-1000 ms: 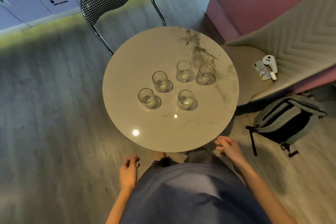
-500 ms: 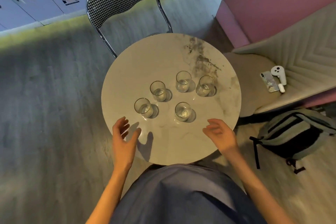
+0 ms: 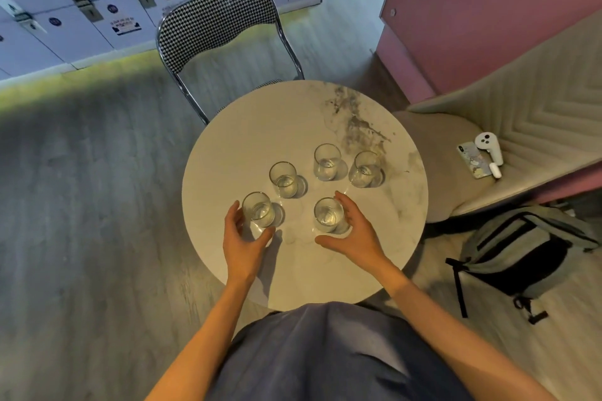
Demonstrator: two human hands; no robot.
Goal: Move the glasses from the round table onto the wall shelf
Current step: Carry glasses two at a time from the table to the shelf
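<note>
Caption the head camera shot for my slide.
Both hands, left hand and right hand, cup glasses on the round table.

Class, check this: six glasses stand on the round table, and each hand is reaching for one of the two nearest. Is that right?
Not quite: the head view shows five glasses on the round table, not six. The rest holds: the left hand reaches for the near-left glass and the right hand for the near-right glass.

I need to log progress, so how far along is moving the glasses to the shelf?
Nothing looks done: all five glasses stand on the round table, and no shelf is in view. In hand: the left hand curls open around the near-left glass, the right hand around the near-right glass, neither lifted. Left: carrying all five.
</note>
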